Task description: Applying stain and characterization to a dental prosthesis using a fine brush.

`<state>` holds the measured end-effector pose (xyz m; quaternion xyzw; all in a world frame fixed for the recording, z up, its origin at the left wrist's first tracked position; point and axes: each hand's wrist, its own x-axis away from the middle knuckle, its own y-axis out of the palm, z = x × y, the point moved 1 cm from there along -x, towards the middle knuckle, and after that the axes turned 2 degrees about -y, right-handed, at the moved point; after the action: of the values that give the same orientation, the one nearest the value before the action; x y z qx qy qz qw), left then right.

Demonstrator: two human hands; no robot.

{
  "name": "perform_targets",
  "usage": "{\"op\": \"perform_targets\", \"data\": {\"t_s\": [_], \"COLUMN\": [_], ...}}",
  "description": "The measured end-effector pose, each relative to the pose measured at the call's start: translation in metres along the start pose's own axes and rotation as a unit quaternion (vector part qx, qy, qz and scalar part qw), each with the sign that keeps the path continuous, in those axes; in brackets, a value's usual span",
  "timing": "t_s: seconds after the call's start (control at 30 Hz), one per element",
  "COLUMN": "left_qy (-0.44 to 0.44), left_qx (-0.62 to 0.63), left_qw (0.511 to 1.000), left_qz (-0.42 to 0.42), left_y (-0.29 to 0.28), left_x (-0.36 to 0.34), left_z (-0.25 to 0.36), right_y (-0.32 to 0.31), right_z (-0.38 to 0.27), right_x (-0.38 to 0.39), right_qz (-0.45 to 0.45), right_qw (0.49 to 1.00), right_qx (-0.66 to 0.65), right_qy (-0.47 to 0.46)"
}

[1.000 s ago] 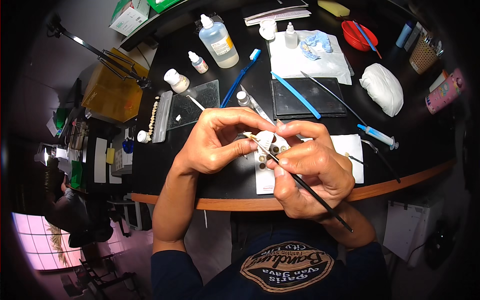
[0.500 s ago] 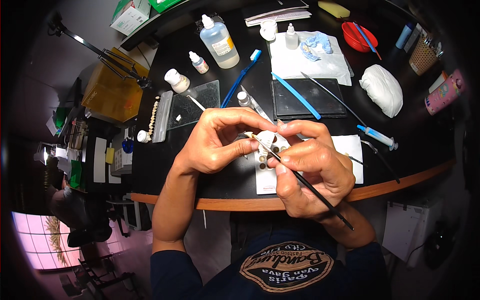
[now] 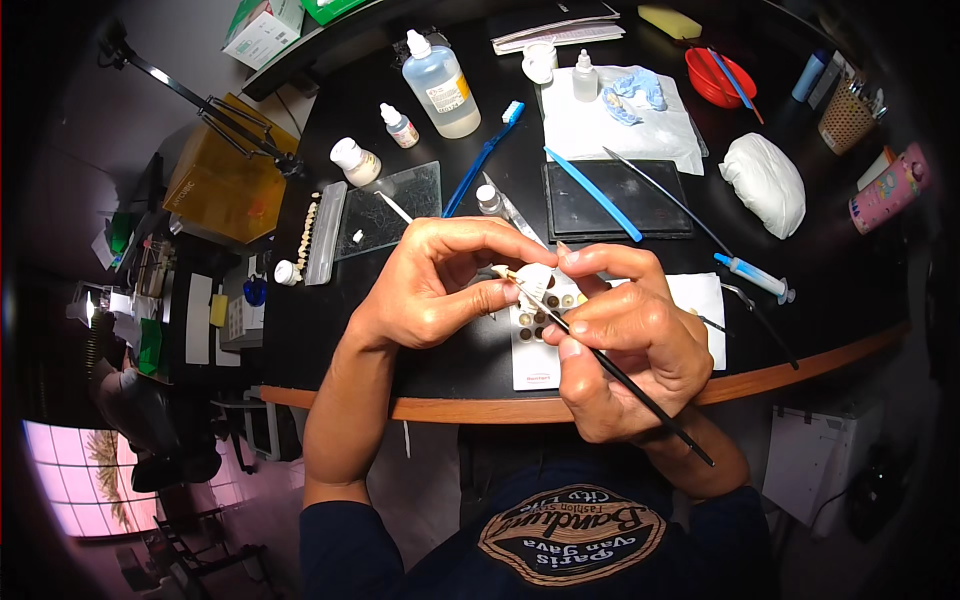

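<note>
My left hand is closed, thumb and index finger pinching a small white dental cast; the fingers hide part of it. My right hand grips a thin, dark-handled brush like a pen. The brush's tip reaches up and left to the cast by my left thumb, and I cannot tell whether it touches. Both index fingertips meet, or nearly so, above the cast. Under the hands lies a white card with several round wells in brown and cream shades.
A glass slab, a tooth shade guide and a blue toothbrush lie at left. Bottles surround a large clear bottle. Farther right are a black box, blue impressions, a red bowl and a syringe.
My right hand and the brush have shifted slightly down and right. My left hand stays in nearly the same place, still pinching the cast.
</note>
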<state>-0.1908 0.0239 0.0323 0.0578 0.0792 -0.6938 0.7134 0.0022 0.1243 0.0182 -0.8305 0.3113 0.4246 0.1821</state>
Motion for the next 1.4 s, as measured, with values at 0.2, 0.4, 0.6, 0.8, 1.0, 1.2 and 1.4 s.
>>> {"op": "perform_targets", "data": {"t_s": [0.2,0.4,0.6,0.8,1.0,1.2,1.4], "left_qy": [0.011,0.016,0.004,0.019,0.017,0.020,0.025], "left_qx": [-0.021,-0.015,-0.022,-0.024,-0.017,-0.017,-0.014], "left_qw": [1.000,1.000,0.999,1.000,1.000,1.000,1.000], "left_qz": [-0.004,-0.007,0.023,-0.005,-0.002,-0.005,-0.002], "left_y": [-0.0003,0.0008,0.0015,-0.0014,-0.0010,-0.0007,-0.0002], "left_x": [-0.0007,-0.0022,-0.0005,-0.0011,-0.0008,-0.0016,-0.0019], "left_z": [0.0012,0.0007,0.0013,0.0018,0.0014,0.0016,0.0017], "right_y": [0.0015,0.0014,0.0050,0.0052,0.0058,0.0057,0.0031], "right_z": [0.0001,-0.0008,0.0004,-0.0001,0.0005,-0.0002,-0.0020], "right_x": [-0.0002,-0.0010,-0.0028,-0.0037,-0.0025,-0.0013,-0.0029], "right_qz": [0.000,-0.001,0.025,0.019,0.016,0.021,-0.004], "right_qw": [1.000,1.000,0.999,0.999,0.999,0.999,1.000], "right_qx": [0.022,0.028,0.031,0.035,0.036,0.031,0.028], "right_qy": [0.001,-0.005,-0.016,-0.017,-0.014,-0.004,-0.008]}}
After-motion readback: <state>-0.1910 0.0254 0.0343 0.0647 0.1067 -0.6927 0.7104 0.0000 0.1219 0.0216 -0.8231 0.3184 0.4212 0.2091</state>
